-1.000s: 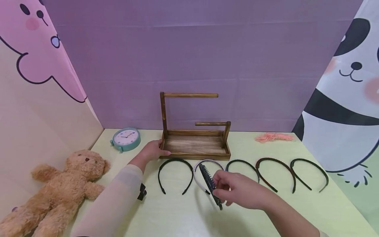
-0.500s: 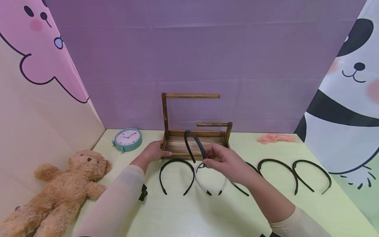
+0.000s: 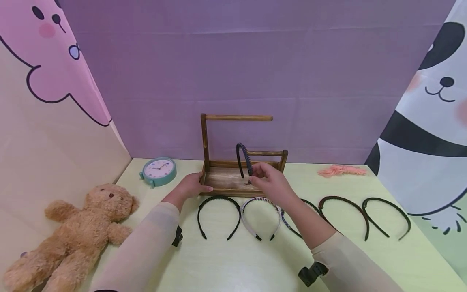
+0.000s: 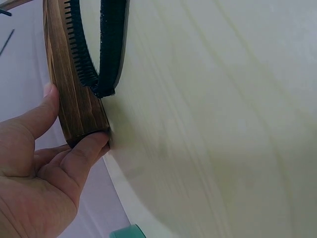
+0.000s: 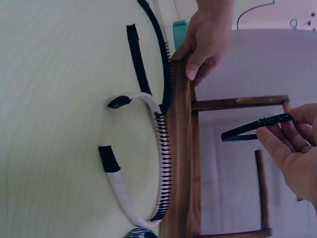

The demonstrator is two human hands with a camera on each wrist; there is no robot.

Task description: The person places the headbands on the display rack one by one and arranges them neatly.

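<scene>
My right hand [image 3: 270, 182] pinches a dark, toothed headband [image 3: 249, 161] by its lower part. It is held upright over the wooden tray rack [image 3: 226, 178], its arch beside the free end of the short peg [image 3: 268, 153]. In the right wrist view the fingertips and thumb close on the headband's beaded-looking part [image 5: 275, 120]. My left hand [image 3: 190, 186] grips the rack's left end, thumb on the front wall and fingers round the corner, as the left wrist view shows too. A longer peg [image 3: 238, 118] runs above, bare.
Along the rack's front lie a black headband [image 3: 219, 198], a white one [image 3: 260, 199], and a patterned one [image 3: 290, 225] partly behind my right arm. Further right lie a dark red headband [image 3: 344, 198] and a black one [image 3: 392, 202]. A teal clock [image 3: 157, 170], teddy bear [image 3: 78, 233] and pink yarn [image 3: 342, 170] surround them.
My right hand has lifted the dark headband from over the white one, turned it upright, and carried it forward above the tray to the short peg. My left hand keeps its grip.
</scene>
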